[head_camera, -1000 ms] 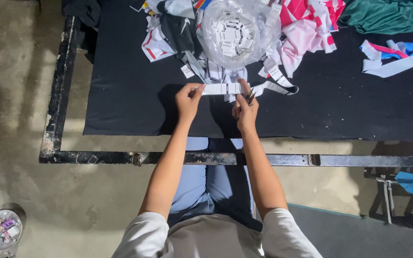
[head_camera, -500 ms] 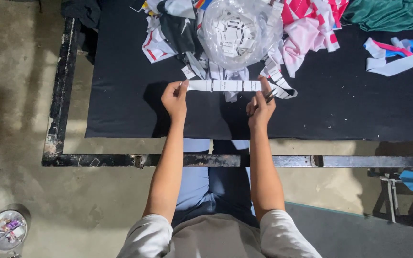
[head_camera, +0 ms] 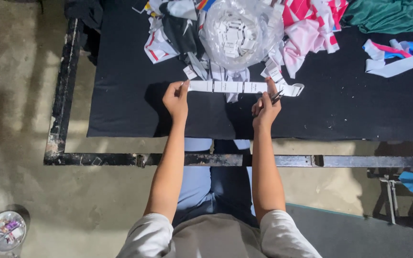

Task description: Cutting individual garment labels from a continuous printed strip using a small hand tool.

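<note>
Concrete floor, black-covered work table (head_camera: 120, 110) on a dark metal frame (head_camera: 311, 161): label strip stretched between two hands.

Nearest the camera, both forearms extend from grey sleeves over the frame rail to the table surface. Left hand (head_camera: 176, 99): fingers closed in a pinch on the left end of the white label strip (head_camera: 228, 86). Right hand (head_camera: 266, 106): fingers closed on the strip near its right end, with small dark snips (head_camera: 277, 97) gripped in the same hand, tips pointing right. Strip position: horizontal, taut, just above the black cloth, its loose end curling beyond the right hand. Directly behind the strip: clear plastic bag (head_camera: 239, 29) containing cut white labels. Beyond and beside it: mixed fabric scraps (head_camera: 311, 28), pink, white, green. Lower left, on the floor: round clear container (head_camera: 6, 231).
</note>
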